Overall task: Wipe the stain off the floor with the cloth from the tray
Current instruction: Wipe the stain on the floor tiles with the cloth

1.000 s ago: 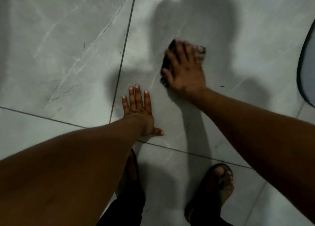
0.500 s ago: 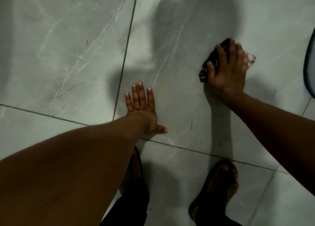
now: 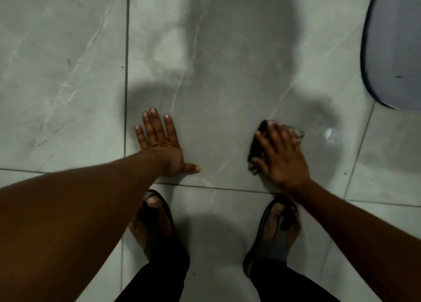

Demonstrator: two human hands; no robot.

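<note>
My right hand [image 3: 282, 156] presses a dark cloth [image 3: 256, 151] flat against the grey marbled floor tile [image 3: 227, 96], just in front of my right foot. Most of the cloth is hidden under the palm; its dark edge shows to the left of the fingers and a paler bit past the fingertips. My left hand [image 3: 159, 144] lies flat on the same tile, fingers spread, holding nothing, about a hand's width left of the cloth. A wet, glossy patch [image 3: 330, 135] shines right of the cloth. No distinct stain is visible.
The rim of a grey tray [image 3: 364, 73] shows at the upper right edge. My two feet in dark sandals [image 3: 157, 222] [image 3: 278, 224] stand just behind the hands. Tile joints run across near my wrists and up the left side.
My right hand has slid the cloth from the tile's middle to the right, then back toward my right foot. The left hand stayed planted. The view tilted down, showing both feet and more tray.
</note>
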